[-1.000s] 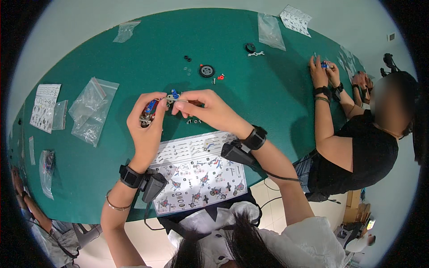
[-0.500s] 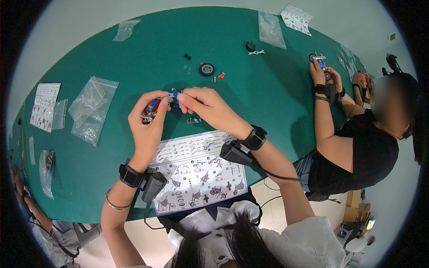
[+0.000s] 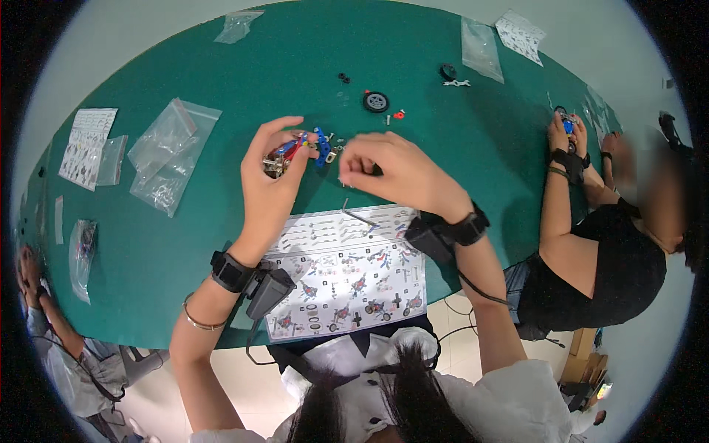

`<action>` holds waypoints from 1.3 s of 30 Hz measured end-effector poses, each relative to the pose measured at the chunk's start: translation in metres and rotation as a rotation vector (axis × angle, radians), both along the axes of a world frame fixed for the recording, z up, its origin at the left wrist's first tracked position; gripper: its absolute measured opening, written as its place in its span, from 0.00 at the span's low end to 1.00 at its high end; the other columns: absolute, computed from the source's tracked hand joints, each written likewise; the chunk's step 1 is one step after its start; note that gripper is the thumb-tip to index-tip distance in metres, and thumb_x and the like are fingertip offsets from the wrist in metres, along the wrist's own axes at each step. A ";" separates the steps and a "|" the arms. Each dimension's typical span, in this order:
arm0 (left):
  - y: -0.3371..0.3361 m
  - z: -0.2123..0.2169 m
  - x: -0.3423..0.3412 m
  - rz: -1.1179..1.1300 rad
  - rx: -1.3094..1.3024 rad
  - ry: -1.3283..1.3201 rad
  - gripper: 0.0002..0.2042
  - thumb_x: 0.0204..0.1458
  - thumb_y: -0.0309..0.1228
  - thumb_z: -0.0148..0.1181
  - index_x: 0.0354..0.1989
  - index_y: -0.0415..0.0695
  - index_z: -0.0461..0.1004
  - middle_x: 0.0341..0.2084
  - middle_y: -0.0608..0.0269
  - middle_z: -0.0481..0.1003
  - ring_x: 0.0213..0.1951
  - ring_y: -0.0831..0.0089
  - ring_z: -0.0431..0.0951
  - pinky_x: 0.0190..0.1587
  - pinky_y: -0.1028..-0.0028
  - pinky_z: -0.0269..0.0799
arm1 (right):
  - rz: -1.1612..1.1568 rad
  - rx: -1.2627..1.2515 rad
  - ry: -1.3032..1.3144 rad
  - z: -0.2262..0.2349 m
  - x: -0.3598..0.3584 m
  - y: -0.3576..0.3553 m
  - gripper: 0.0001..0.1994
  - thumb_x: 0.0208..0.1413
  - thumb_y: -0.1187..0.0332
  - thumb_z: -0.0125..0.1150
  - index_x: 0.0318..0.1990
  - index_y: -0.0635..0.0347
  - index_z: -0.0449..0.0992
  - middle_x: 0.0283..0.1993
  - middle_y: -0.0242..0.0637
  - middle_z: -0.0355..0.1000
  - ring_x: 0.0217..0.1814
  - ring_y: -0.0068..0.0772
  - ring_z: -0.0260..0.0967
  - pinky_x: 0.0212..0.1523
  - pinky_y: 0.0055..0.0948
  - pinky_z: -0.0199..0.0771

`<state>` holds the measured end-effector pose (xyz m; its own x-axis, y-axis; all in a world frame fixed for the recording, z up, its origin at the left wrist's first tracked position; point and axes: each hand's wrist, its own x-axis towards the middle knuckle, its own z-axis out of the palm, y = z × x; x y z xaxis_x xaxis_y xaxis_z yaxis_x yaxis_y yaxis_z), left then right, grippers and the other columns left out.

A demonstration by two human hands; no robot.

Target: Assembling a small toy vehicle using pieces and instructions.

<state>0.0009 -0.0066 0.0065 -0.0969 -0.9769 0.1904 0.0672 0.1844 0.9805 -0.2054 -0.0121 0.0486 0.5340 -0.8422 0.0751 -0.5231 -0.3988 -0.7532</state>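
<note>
My left hand (image 3: 275, 166) is closed around a partly built toy motorcycle (image 3: 282, 153) with red, blue and silver metal parts. A blue bracket (image 3: 323, 146) sticks out at its right end. Just right of the bracket, my right hand (image 3: 399, 171) is apart from the model, fingers curled together. A tiny tip shows below its fingertips, too small to name. Small loose metal pieces (image 3: 332, 155) lie between the hands, partly hidden. An L-shaped hex key (image 3: 360, 213) lies at the upper edge of a printed instruction sheet (image 3: 347, 288) below my hands.
Beyond my hands lie a black-and-grey wheel (image 3: 376, 102), a red part (image 3: 399, 114), a screw (image 3: 388, 119), a black tyre (image 3: 447, 71) and a small wrench (image 3: 456, 83). Plastic bags (image 3: 173, 155) are at left. A co-worker (image 3: 591, 244) at right handles a similar model.
My right hand has come off the blue bracket and moved right. The left hand still holds the model. The whole view has shifted, and the hex key now shows on the sheet.
</note>
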 end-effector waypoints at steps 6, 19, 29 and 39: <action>0.001 -0.001 -0.004 -0.001 0.026 0.163 0.13 0.56 0.16 0.57 0.49 0.35 0.66 0.44 0.46 0.78 0.46 0.67 0.80 0.50 0.74 0.75 | 0.183 -0.185 0.362 0.001 -0.008 0.035 0.10 0.49 0.65 0.65 0.29 0.57 0.70 0.29 0.32 0.68 0.34 0.35 0.68 0.43 0.32 0.63; -0.001 -0.003 -0.003 0.036 0.003 0.031 0.11 0.53 0.20 0.63 0.44 0.33 0.72 0.41 0.51 0.80 0.44 0.73 0.80 0.49 0.75 0.75 | 0.078 -0.215 0.445 0.007 0.006 0.030 0.07 0.47 0.69 0.60 0.31 0.61 0.71 0.30 0.42 0.71 0.33 0.44 0.73 0.32 0.39 0.72; 0.002 0.002 -0.001 -0.025 -0.049 -0.121 0.16 0.52 0.21 0.62 0.51 0.37 0.75 0.42 0.58 0.78 0.44 0.74 0.78 0.50 0.75 0.72 | -0.016 0.045 -0.028 0.009 0.004 0.012 0.08 0.54 0.70 0.60 0.37 0.59 0.67 0.20 0.39 0.70 0.21 0.42 0.70 0.23 0.34 0.63; -0.003 -0.005 0.001 -0.119 -0.125 -0.019 0.25 0.48 0.14 0.56 0.58 0.39 0.65 0.51 0.54 0.73 0.52 0.69 0.75 0.56 0.74 0.68 | -0.127 -0.038 -0.382 -0.015 0.006 -0.002 0.08 0.58 0.70 0.61 0.42 0.59 0.70 0.31 0.32 0.76 0.28 0.25 0.73 0.29 0.26 0.67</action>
<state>0.0016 -0.0096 0.0019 -0.2151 -0.9271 0.3069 0.0780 0.2970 0.9517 -0.1990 -0.0140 0.0339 0.3536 -0.8924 0.2803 -0.2553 -0.3803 -0.8889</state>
